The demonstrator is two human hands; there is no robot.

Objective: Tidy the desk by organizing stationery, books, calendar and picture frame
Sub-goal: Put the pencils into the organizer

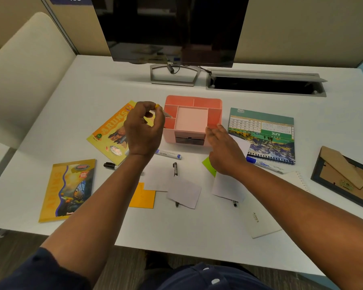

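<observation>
White desk (96,84): open surface lies behind the pink organizer (192,120) up to the monitor stand (173,75); near edge crowded with loose papers and markers. Left hand (144,128) pinches a yellow-tipped pencil (162,110), its tip angled into the organizer's left compartment. Right hand (224,151), fingers straight, touches the organizer's right front corner. Calendar (262,135) lies flat just right; picture frame (344,176) face-down at the right edge; two books (68,189) left.
</observation>
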